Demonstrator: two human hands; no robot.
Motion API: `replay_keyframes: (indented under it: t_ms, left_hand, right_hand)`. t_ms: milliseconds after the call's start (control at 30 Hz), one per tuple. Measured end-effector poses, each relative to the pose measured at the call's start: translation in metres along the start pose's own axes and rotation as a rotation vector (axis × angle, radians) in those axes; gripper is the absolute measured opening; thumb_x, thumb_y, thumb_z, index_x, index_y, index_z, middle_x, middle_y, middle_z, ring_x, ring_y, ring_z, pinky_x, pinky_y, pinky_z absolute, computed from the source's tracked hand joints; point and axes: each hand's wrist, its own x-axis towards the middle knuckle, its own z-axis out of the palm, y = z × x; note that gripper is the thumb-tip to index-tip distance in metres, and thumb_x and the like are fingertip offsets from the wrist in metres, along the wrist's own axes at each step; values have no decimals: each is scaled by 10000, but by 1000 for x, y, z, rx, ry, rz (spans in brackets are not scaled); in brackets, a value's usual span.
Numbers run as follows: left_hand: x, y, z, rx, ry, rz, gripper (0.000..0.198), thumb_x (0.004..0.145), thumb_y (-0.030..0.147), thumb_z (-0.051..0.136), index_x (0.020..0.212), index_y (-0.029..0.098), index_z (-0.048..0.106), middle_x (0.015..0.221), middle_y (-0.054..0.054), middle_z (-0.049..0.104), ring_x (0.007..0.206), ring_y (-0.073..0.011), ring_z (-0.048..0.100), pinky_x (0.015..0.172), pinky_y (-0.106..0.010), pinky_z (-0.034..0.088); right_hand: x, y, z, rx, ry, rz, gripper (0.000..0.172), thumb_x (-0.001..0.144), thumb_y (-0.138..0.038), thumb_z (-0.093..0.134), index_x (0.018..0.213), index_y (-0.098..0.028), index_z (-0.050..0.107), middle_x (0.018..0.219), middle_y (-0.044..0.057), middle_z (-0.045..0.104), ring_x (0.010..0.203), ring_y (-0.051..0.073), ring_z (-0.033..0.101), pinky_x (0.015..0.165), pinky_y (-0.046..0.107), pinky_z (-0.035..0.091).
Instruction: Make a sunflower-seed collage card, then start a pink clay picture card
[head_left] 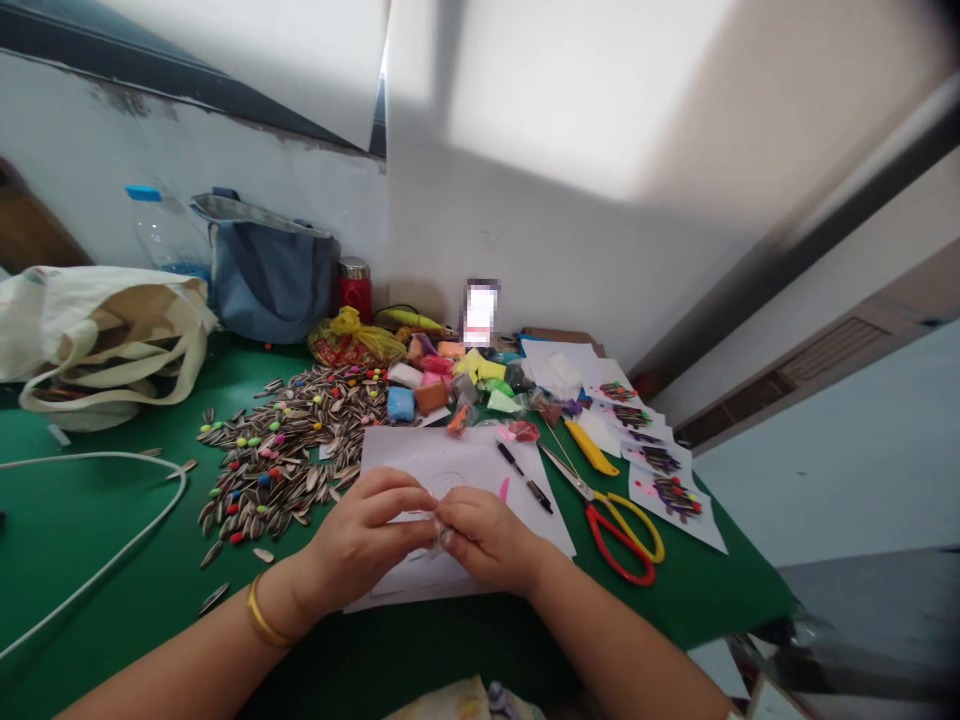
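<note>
My left hand (371,535) and my right hand (491,540) meet over a stack of white paper (551,525). Between their closed fingertips is a small piece of clear plastic wrapping (441,540); whatever it contains is hidden. Part of a faint round drawing shows on the paper behind my fingers. A thin pink piece (504,489) lies on the sheet just beyond my right hand. Near it rests a black pen (525,478). Large scissors (600,505) with one red and one yellow handle lie to the right, beside a yellow utility knife (591,447).
Left of the paper spreads a heap of sunflower seeds (300,450) with coloured beads. Behind are packets of coloured clay (431,397) and a lit phone (480,312). Decorated cards (675,495) line the right edge. Bags (274,265), a bottle (161,225) and a white cable (142,535) are left.
</note>
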Motion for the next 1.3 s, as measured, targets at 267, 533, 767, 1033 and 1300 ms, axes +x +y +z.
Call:
replay_keyframes:
  t_ms: [267,533,767,1033,1300]
  left_hand:
    - [-3,6,5,21,13,-43,145,840,135,687,969,198,666,989,-58,703,947,-189,605,839,-342,524]
    - [-1,6,4,-5,7,-15,242,843,97,667,1048,226,669,1022,-51,704,972,-195,597,845,-355,516]
    - [-3,8,8,30,-9,-62,134,867,97,623,970,181,642,1011,-71,691,970,-195,587,877,-356,514]
    - [-1,4,8,50,33,-90,190,855,158,678,1036,209,655,998,-56,694,953,-190,595,861,-357,515]
    - [0,7,7,80,56,-103,109,877,135,623,943,215,655,955,-44,703,911,-180,602,831,-346,507]
  right_hand:
    - [0,-2,-2,64,-12,17,263,1007,-312,354,930,-185,571,852,58,588,812,172,540,756,294,456]
    - [-1,-2,0,104,-24,59,261,1012,-330,359,957,-181,566,841,45,588,794,162,536,745,283,439]
    - [-1,-1,2,113,-11,54,280,1007,-349,350,886,-190,547,802,32,556,754,157,507,720,278,424]
    - [-2,1,2,135,17,99,270,1008,-340,357,905,-190,556,856,52,591,808,169,545,774,298,440]
    - [-1,1,3,114,18,104,280,1012,-338,353,871,-194,548,833,44,587,785,162,543,743,284,444]
